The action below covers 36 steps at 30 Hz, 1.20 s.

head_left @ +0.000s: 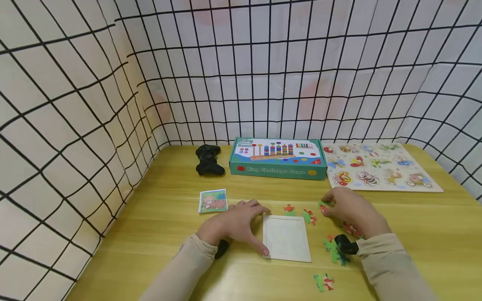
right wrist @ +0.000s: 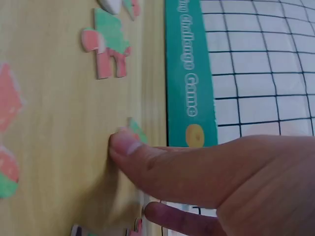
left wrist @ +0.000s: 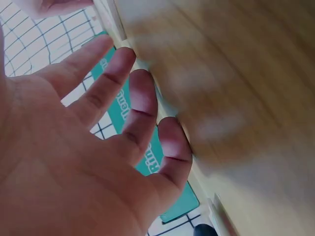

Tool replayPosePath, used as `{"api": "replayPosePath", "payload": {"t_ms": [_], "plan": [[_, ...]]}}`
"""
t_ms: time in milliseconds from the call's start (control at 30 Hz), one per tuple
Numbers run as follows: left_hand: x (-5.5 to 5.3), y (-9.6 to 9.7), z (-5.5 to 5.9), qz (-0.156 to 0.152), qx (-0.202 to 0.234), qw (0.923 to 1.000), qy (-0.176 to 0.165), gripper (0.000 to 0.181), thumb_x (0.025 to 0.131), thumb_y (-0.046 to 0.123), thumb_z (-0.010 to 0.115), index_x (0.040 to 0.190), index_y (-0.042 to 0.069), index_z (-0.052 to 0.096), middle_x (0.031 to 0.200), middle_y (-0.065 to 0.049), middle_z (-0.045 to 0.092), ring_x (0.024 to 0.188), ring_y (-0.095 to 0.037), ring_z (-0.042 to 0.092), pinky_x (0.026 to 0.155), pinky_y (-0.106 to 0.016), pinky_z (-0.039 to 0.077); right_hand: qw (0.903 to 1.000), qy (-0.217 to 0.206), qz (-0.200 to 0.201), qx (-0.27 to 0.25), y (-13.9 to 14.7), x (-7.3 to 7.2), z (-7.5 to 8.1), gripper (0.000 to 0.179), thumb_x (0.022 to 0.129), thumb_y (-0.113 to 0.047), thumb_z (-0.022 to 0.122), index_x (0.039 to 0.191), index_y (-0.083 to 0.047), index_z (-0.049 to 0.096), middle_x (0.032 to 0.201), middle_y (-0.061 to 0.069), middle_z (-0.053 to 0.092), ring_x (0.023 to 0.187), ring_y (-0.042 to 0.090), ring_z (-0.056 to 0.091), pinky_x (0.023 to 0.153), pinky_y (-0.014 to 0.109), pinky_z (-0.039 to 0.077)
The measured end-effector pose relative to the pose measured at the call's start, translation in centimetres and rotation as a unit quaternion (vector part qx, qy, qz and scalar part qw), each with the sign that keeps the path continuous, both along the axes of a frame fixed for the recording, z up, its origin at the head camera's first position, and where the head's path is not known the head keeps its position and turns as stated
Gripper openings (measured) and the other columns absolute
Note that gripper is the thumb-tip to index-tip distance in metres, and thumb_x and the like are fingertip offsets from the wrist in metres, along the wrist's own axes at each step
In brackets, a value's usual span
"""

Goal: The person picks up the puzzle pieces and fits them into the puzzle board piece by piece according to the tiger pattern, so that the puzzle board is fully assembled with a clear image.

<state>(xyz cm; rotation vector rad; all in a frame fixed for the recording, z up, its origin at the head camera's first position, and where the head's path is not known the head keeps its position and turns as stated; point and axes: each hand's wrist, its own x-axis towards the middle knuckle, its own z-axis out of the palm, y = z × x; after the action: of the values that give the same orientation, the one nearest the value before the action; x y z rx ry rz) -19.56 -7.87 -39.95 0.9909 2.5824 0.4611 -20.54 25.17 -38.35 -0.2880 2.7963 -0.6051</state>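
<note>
A shallow whitish puzzle tray lies in the middle of the table. My left hand is at its left side, fingers spread; the thumb touches the near left corner and the index finger reaches the far left corner. In the left wrist view the left hand's palm shows, holding nothing. My right hand pinches a green and red jigsaw piece on the table, right of the tray. In the right wrist view its thumb covers most of that piece. Loose jigsaw pieces lie between tray and hand.
More pieces lie near the right wrist, and another near the front. A picture card lies left. Behind stand a black game controller, a ring game box and an insect-picture board. Black netting encloses the table.
</note>
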Motion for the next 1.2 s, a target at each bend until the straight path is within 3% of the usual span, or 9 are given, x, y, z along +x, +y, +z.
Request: {"api": "replayPosePath", "payload": {"t_ms": [167,567,833,967,1200], "plan": [[0.5,0.0,0.0,0.001,-0.007,0.9999,0.008,0.104,0.061,0.076,0.082,0.146,0.027,0.050,0.137,0.007,0.046,0.117,-0.020,0.044,0.098,-0.046,0.038,0.9996,0.007,0.009,-0.025,0.2,0.2,-0.3,0.034,0.086,-0.018,0.082,0.111,0.003,0.072,0.110,0.018,0.069,0.105,0.039,0.062,0.088,0.056,0.048],[0.4,0.1,-0.5,0.001,-0.014,0.9999,0.001,0.105,0.062,0.072,0.085,0.146,0.023,0.044,0.138,0.006,0.042,0.112,-0.018,0.039,0.093,-0.043,0.034,0.9964,0.029,0.062,-0.051,0.7,-0.5,-1.1,0.029,0.088,-0.013,0.080,0.108,0.004,0.068,0.098,0.008,0.066,0.091,0.027,0.061,0.084,0.049,0.050],[0.3,0.1,-0.6,0.000,-0.018,0.9998,0.003,0.102,0.063,0.071,0.084,0.142,0.023,0.042,0.138,0.005,0.040,0.109,-0.017,0.037,0.093,-0.040,0.032,0.9962,0.022,0.056,-0.063,0.7,-0.5,-0.8,0.041,0.087,-0.029,0.082,0.113,0.001,0.072,0.101,0.007,0.070,0.092,0.022,0.064,0.085,0.048,0.051],[0.3,0.0,-0.7,-0.002,-0.017,0.9998,0.001,0.102,0.063,0.071,0.084,0.143,0.023,0.042,0.138,0.005,0.040,0.110,-0.017,0.037,0.093,-0.040,0.032,0.9955,0.039,0.052,-0.068,0.5,-0.5,-0.5,0.042,0.084,-0.036,0.084,0.109,-0.003,0.075,0.100,0.005,0.072,0.093,0.022,0.064,0.083,0.046,0.052],[0.1,-0.1,-0.7,-0.008,-0.015,0.9999,0.000,0.103,0.064,0.072,0.083,0.143,0.022,0.041,0.139,0.005,0.040,0.109,-0.017,0.036,0.091,-0.039,0.031,0.9869,0.086,0.099,-0.094,-0.4,-0.5,0.0,0.036,0.082,-0.039,0.085,0.104,-0.011,0.079,0.097,-0.004,0.072,0.091,0.019,0.061,0.078,0.039,0.050]]}}
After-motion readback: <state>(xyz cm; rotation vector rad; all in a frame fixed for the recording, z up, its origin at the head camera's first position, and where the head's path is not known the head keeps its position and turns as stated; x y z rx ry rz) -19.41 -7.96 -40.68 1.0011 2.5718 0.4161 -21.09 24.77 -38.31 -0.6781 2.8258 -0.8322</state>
